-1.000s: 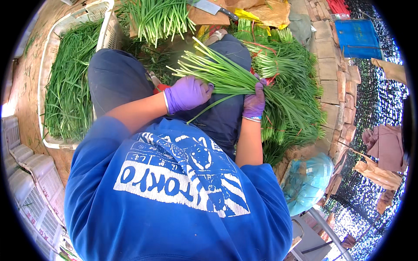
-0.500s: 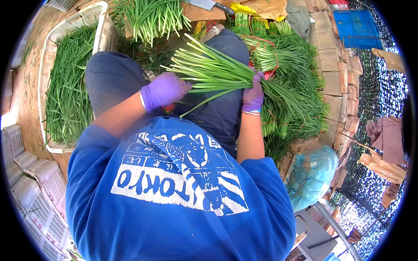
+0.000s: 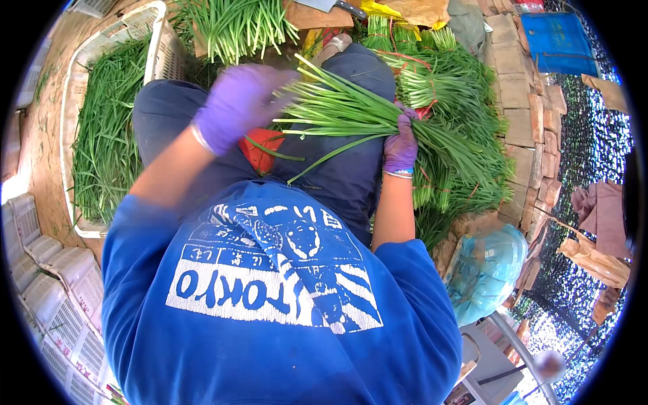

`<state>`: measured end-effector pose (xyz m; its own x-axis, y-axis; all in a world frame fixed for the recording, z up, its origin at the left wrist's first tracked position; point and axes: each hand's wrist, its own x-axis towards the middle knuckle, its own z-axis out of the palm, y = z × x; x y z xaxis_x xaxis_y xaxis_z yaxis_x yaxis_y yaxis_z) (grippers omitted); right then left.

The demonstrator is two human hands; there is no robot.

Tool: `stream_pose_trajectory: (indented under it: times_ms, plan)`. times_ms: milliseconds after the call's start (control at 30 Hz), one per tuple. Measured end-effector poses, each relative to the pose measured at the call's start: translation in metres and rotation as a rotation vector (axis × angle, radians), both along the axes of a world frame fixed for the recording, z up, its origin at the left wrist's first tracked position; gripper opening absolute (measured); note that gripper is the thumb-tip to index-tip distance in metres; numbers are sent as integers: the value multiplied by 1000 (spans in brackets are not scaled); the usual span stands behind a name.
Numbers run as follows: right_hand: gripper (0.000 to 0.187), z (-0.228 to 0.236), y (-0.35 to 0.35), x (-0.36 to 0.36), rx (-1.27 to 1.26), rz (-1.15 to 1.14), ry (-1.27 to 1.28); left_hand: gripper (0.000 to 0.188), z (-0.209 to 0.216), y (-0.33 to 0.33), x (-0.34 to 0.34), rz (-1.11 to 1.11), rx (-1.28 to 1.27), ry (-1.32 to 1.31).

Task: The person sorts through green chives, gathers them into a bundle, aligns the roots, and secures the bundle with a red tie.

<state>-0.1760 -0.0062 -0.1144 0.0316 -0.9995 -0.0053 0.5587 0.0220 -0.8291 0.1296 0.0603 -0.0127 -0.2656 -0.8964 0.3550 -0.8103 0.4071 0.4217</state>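
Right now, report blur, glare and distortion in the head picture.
Head view: left hand motion-blurred, right hand gripping green stalks fairly sharp; head view: speckled glare through dark netting; head view: fisheye bowing the white crate, black corners.

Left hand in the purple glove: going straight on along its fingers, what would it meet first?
Probably the pale ends of the long green stalks in the purple-gloved right hand, though blur and unclear depth mean the left hand could pass above them.

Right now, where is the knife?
In the head view, the knife lies near the middle of the top edge, on a brown board, just right of the loose green stems.
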Motion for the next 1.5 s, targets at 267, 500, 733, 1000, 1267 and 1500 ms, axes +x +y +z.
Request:
stream_pose_trajectory:
  times_ms: [267,500,733,1000,1267,1500]
  plan:
    - [20,24,10,25,-37,70,91,27,-29,-29,-115,-132,57,-58]
    - [23,13,8,19,-58,225,-149,20,-28,-50,-76,-480,853,953]
    - [24,5,8,15,-10,156,-216,26,-62,-8,2,-472,869,2008]
    - [20,-12,1,2,24,83,-233,26,-63,28,71,59,621,2303]
    - [22,-11,2,-5,62,29,-257,26,-26,50,54,479,516,1294]
    - [20,-6,-3,1,22,81,-172,40,-52,17,-54,256,596,143]
